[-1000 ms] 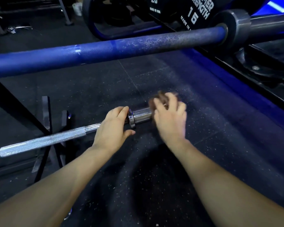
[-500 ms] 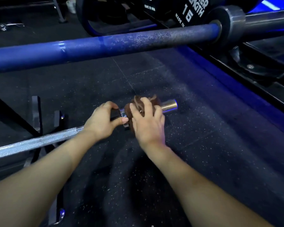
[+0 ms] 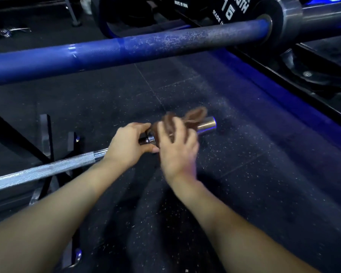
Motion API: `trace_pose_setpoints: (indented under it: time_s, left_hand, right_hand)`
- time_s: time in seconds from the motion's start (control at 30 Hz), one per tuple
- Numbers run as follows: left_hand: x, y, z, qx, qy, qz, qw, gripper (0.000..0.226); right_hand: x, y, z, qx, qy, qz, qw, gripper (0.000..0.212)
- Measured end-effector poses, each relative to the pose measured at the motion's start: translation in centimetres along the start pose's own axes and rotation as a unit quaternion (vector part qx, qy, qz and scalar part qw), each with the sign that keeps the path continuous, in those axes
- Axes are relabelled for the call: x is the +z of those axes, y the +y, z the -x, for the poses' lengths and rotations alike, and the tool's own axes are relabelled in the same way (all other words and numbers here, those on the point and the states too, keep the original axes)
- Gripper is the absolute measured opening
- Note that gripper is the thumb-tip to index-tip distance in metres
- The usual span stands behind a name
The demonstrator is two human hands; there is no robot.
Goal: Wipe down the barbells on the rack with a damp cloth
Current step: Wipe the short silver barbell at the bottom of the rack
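Barbell (image 3: 47, 170) sleeve mid-wipe: our right hand (image 3: 178, 152) gripped the cloth (image 3: 187, 118) (blurred), left hand (image 3: 129, 146) clamped beside it; sleeve tip past our fingertips and blue bar (image 3: 106, 52) looked undone.

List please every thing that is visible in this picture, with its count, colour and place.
chrome barbell: one, silver, lower left, its sleeve end pointing right.
cloth: one, brown, wrapped on the chrome barbell's sleeve.
blue barbell: one, blue with chalky specks, across the top.
weight plate: at least one, black with white print, top centre.
rack frame: one, black, lower left under the chrome barbell.
floor: black rubber, speckled.
left hand: grips the chrome barbell beside its collar.
right hand: holds the cloth on the sleeve.
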State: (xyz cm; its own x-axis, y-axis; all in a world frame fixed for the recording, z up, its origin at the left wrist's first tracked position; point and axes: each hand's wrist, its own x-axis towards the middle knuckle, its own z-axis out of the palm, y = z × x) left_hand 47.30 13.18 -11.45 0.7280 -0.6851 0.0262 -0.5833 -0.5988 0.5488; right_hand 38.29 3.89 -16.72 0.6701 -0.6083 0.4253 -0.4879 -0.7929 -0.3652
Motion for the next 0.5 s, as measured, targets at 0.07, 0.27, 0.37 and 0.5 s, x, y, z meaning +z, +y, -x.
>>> trace_pose_setpoints:
  time_s: [0.07,0.27,0.37,0.5]
  left_hand:
    - [-0.8,-0.1,-0.7,-0.027,-0.038,0.031,0.998,0.063]
    - [-0.7,-1.3,-1.8,-0.068,-0.107,0.087,0.988,0.065]
    - [-0.3,-1.5,-1.6,-0.066,-0.108,0.074,0.989,0.058]
    - [0.7,-1.0,-0.2,-0.039,0.005,0.015,0.999,0.053]
  right_hand:
    - [0.4,-0.3,-0.2,-0.059,-0.005,-0.001,0.998,0.042]
    - [-2.3,6.0,-4.2,0.099,-0.040,0.016,0.994,0.036]
    - [-3.0,6.6,-4.7,0.161,-0.046,0.026,0.986,0.039]
    - [-0.4,1.5,-1.1,0.040,0.001,0.022,0.999,0.045]
